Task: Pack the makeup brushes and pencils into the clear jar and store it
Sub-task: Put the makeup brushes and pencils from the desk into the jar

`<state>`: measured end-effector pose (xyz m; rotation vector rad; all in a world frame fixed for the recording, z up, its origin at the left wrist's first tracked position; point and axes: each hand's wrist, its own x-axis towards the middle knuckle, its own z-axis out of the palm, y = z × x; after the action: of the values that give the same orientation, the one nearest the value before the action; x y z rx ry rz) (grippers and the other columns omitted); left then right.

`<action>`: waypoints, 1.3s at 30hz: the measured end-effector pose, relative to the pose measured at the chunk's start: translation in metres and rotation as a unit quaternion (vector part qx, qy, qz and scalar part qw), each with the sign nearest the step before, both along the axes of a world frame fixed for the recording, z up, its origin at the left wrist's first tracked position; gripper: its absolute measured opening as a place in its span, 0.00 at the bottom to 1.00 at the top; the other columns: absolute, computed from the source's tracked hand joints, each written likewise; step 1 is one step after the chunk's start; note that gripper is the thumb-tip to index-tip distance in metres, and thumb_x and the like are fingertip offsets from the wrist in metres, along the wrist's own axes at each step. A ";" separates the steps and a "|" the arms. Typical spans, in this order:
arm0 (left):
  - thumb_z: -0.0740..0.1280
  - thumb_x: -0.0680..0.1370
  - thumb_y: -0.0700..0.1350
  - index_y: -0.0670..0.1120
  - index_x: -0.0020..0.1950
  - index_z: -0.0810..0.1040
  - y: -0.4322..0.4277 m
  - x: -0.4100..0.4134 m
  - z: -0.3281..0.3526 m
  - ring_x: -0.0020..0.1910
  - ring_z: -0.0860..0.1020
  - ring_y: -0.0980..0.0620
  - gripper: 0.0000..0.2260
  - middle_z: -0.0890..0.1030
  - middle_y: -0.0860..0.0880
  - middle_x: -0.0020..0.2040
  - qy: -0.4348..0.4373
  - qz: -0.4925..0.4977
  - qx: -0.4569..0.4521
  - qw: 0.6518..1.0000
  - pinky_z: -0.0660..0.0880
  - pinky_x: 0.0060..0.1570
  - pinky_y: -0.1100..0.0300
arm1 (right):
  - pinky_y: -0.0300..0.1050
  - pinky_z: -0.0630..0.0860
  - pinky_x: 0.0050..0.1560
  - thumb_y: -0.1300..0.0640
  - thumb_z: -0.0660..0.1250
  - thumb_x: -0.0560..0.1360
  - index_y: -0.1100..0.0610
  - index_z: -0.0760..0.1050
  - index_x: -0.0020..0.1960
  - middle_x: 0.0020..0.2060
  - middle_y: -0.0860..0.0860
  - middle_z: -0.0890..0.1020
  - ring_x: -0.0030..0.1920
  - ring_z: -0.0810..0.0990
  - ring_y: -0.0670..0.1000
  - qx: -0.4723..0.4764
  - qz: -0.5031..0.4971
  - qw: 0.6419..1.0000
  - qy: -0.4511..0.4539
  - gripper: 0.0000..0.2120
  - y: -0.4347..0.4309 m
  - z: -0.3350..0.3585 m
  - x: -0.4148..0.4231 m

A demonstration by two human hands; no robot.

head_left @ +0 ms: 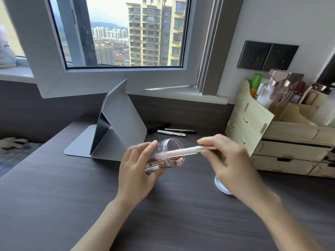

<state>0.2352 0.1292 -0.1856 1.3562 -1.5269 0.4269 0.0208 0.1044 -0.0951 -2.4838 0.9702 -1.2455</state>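
Note:
My left hand (137, 167) grips the clear jar (170, 151), tilted above the desk with its open mouth facing right; a reddish item lies inside it. My right hand (230, 160) pinches a pale, whitish makeup stick (181, 151) by its right end, and the stick's left tip reaches into the jar's mouth. Three dark and silver makeup pencils (174, 131) lie side by side on the desk behind the jar. The jar's white lid (220, 185) rests on the desk, partly hidden under my right wrist.
A grey folded tablet stand (116, 122) stands at the back left of the dark desk (72, 196). A pale wooden drawer organizer (282, 140) with bottles on top fills the right side. A window sill runs behind.

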 end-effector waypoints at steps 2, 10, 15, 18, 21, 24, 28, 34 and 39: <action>0.76 0.63 0.50 0.45 0.63 0.72 0.001 0.000 -0.001 0.54 0.72 0.51 0.31 0.79 0.46 0.55 -0.002 -0.006 0.005 1.000 0.66 0.56 0.66 | 0.25 0.68 0.41 0.62 0.68 0.71 0.58 0.75 0.52 0.38 0.44 0.77 0.39 0.74 0.35 0.015 0.016 1.000 0.023 0.09 0.000 -0.010 0.019; 0.80 0.60 0.46 0.47 0.65 0.71 0.000 0.005 0.000 0.55 0.72 0.51 0.35 0.78 0.47 0.57 0.054 -0.004 0.022 0.998 0.61 0.59 0.74 | 0.32 0.70 0.48 0.53 0.64 0.74 0.56 0.83 0.45 0.42 0.45 0.83 0.45 0.75 0.46 -0.075 0.041 0.996 -0.016 0.11 -0.019 -0.014 0.047; 0.77 0.61 0.49 0.48 0.64 0.71 -0.002 0.006 0.002 0.53 0.69 0.57 0.33 0.75 0.54 0.56 0.100 -0.007 0.016 0.995 0.66 0.54 0.69 | 0.40 0.69 0.48 0.61 0.63 0.76 0.60 0.82 0.50 0.46 0.53 0.85 0.48 0.79 0.56 0.027 -0.120 0.991 -0.052 0.09 -0.081 -0.037 0.047; 0.76 0.61 0.49 0.49 0.65 0.70 -0.002 0.007 0.002 0.54 0.70 0.56 0.33 0.74 0.55 0.56 0.103 -0.005 0.012 0.995 0.69 0.53 0.63 | 0.46 0.70 0.56 0.63 0.59 0.78 0.61 0.76 0.61 0.58 0.57 0.80 0.58 0.76 0.61 0.094 -0.166 0.976 0.106 0.14 -0.126 -0.060 0.060; 0.76 0.62 0.49 0.49 0.65 0.70 -0.003 0.007 0.000 0.54 0.69 0.58 0.34 0.73 0.55 0.56 0.101 -0.004 0.011 0.995 0.68 0.54 0.65 | 0.51 0.71 0.57 0.66 0.55 0.76 0.62 0.71 0.62 0.62 0.58 0.76 0.62 0.71 0.61 0.130 -0.188 0.942 0.244 0.16 -0.149 -0.073 0.077; 0.76 0.61 0.49 0.50 0.65 0.69 -0.005 0.008 0.000 0.55 0.68 0.59 0.34 0.73 0.55 0.56 0.105 -0.002 0.018 0.994 0.63 0.56 0.74 | 0.51 0.71 0.57 0.67 0.56 0.75 0.62 0.70 0.62 0.62 0.59 0.76 0.62 0.71 0.61 0.089 -0.221 0.909 0.342 0.16 -0.162 -0.077 0.095; 0.77 0.61 0.49 0.48 0.65 0.69 -0.005 0.008 -0.001 0.55 0.70 0.54 0.34 0.77 0.50 0.56 0.090 -0.006 0.020 0.996 0.61 0.58 0.74 | 0.50 0.71 0.56 0.65 0.57 0.76 0.63 0.72 0.62 0.60 0.58 0.75 0.61 0.71 0.60 0.028 -0.248 0.879 0.407 0.15 -0.178 -0.083 0.108; 0.77 0.61 0.48 0.49 0.65 0.69 -0.005 0.007 0.000 0.56 0.71 0.53 0.35 0.77 0.49 0.57 0.087 -0.010 0.017 0.996 0.60 0.59 0.74 | 0.50 0.73 0.52 0.62 0.61 0.76 0.61 0.74 0.58 0.57 0.57 0.76 0.58 0.73 0.60 0.005 -0.261 0.882 0.393 0.12 -0.170 -0.089 0.098; 0.77 0.62 0.48 0.48 0.65 0.70 -0.004 0.006 -0.002 0.55 0.71 0.53 0.34 0.78 0.49 0.57 0.078 -0.011 0.020 0.997 0.61 0.59 0.74 | 0.48 0.73 0.46 0.59 0.61 0.77 0.60 0.79 0.55 0.51 0.58 0.80 0.49 0.79 0.59 0.154 -0.191 0.967 0.068 0.11 -0.129 -0.054 0.052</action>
<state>0.2415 0.1249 -0.1880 1.3702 -1.4264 0.2725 0.0732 -0.0249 -0.1488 -2.2253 1.6038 -0.9288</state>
